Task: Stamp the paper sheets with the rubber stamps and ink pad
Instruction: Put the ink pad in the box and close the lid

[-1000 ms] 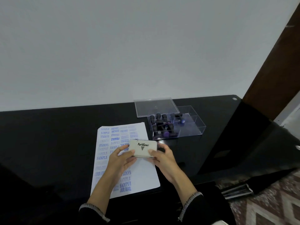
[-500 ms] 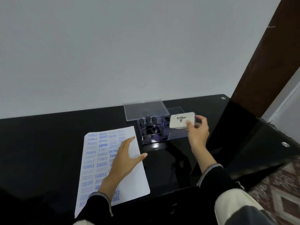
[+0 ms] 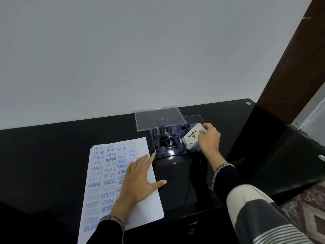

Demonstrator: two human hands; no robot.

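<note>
**Ink pad tilted into the right half of the clear box**

Your right hand (image 3: 209, 140) grips the white, rectangular closed ink pad case (image 3: 192, 136) with the black "Artline" lettering. Your fingers curl over its far edge and your thumb sits on the lid near the lettering. The case is tilted, its near end lower, and it sits in the right compartment of the clear, rectangular plastic box (image 3: 168, 153). You cannot tell whether the case touches the box floor.

The left compartment of that box holds the dark, round-handled rubber stamps (image 3: 164, 136), standing upright close together. The box's clear, flat plastic lid (image 3: 158, 116) lies just behind it, overlapping the back edge of the box.

Your left hand (image 3: 139, 180) lies flat on the white paper sheets (image 3: 98, 173), fingers straight and spread, holding nothing. Your index finger points toward the near-left corner of the box, and your thumb reaches past the right edge of the paper onto the glossy black tabletop (image 3: 44, 164).

The paper lies to the left of the box, near it but apart. It is covered in blue stamped words in columns: SAMPLE, AMENDED, FAX OUT, FRAGILE, EXPRESS, AIR MAIL, some upright and some upside down. Its right-hand strip is unprinted.

Both of your wrists show dark sleeves with pale patterned cuffs (image 3: 219, 169). A plain pale wall (image 3: 140, 50) rises behind the table.
</note>
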